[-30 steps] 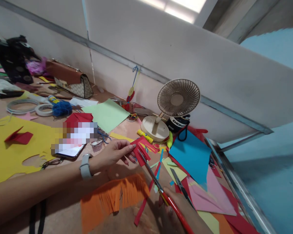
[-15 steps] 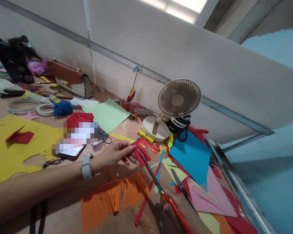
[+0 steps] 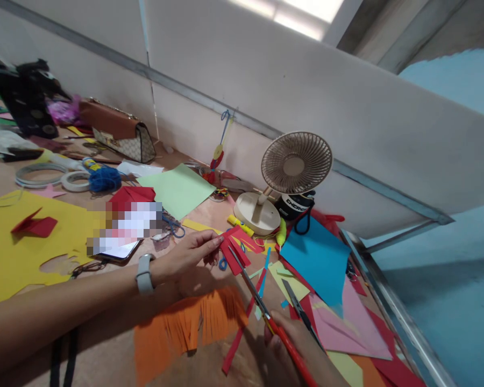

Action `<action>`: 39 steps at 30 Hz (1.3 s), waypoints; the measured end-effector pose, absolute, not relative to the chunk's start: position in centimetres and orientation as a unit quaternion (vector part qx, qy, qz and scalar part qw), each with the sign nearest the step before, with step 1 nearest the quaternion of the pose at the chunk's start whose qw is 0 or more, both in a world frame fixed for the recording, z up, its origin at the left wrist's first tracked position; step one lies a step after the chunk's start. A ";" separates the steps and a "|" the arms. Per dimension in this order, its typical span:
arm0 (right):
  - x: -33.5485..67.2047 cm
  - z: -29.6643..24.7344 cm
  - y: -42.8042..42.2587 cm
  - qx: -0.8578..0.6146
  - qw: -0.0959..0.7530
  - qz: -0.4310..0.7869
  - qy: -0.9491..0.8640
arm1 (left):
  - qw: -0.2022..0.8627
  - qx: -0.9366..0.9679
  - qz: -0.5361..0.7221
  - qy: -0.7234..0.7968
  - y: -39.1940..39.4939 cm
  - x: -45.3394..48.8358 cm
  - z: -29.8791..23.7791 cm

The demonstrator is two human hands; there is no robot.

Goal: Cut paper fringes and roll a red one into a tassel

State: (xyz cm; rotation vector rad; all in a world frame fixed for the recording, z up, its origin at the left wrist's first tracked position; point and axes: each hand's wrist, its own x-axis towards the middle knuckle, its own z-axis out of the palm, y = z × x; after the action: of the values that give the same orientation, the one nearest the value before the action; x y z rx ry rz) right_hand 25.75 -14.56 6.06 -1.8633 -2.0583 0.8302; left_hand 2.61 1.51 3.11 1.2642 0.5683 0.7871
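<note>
My left hand, with a grey watch on the wrist, pinches a small piece of red paper above the table. My right hand at the bottom edge grips red-handled scissors. Their blades are spread, and the upper blade tip reaches into the red paper. Below the hands lies an orange sheet cut into a fringe. A long red strip lies under the scissors.
A beige desk fan stands behind, with a black cup beside it. Blue, pink, green and yellow sheets are spread around. A phone, tape rolls, blue yarn and a brown bag lie left.
My left fingers shifted slightly on the red paper. The scissors stay at the paper with little movement.
</note>
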 end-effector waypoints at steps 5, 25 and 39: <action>26.3 5.9 -15.8 -0.647 0.126 0.273 -0.700 | 0.690 0.577 0.346 0.267 1.2 3.0 3.1; 26.5 5.8 -13.9 -0.597 0.096 0.304 -0.736 | 0.698 0.582 0.330 0.256 0.7 3.5 2.5; 26.1 6.0 -13.7 -0.606 0.094 0.303 -0.730 | 0.704 0.581 0.328 0.244 0.8 3.4 2.4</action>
State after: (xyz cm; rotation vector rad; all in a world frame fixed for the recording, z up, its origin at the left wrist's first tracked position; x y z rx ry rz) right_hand 26.11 -13.68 5.98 -1.7965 -2.1646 0.8975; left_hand 3.38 0.78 2.40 1.2928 0.5424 0.7290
